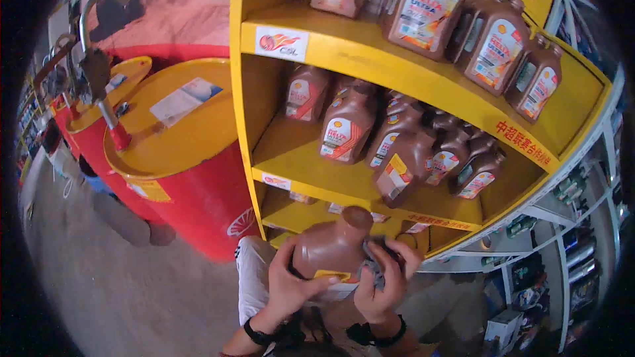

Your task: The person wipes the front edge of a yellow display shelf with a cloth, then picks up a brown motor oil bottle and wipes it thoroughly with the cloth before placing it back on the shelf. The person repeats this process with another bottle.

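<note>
By the yellow shelf point(294, 149), left hand point(289, 284) curled round brown bottle point(331, 244), right hand point(383, 281) closed on grey cloth point(376, 266) at its side: likely wiping step, next move needs steady left grip.

Your bottle point(324, 252), low in the middle, is brown with a yellow patch point(333, 275). Your cloth point(376, 268) is grey. Your wrist bands point(387, 338) are black. The drum point(205, 185) on the left is red with a yellow top point(152, 149); the shelf point(357, 57) is yellow.
</note>
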Demonstrator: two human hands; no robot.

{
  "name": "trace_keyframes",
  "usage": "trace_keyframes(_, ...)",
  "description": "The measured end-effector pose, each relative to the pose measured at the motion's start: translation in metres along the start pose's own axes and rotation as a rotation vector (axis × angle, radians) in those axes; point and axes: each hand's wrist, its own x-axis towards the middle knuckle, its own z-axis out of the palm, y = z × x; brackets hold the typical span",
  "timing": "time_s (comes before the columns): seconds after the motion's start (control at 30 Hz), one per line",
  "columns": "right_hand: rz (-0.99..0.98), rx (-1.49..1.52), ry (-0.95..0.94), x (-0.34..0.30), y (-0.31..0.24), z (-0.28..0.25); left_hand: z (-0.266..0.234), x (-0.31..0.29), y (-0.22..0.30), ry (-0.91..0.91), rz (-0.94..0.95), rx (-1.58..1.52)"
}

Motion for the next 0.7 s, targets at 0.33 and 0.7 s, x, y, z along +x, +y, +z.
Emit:
trace_keyframes(0.33, 0.021, -0.016, -0.447, 0.008, 0.014, 0.022, 0.004, 0.006, -0.037, -0.043, -0.432, -0.595)
trace_keyframes(0.7, -0.14, -0.153, -0.413, -0.091, 0.029, 0.023, 0.005, 0.027, -0.04, 0.2, -0.437, -0.842)
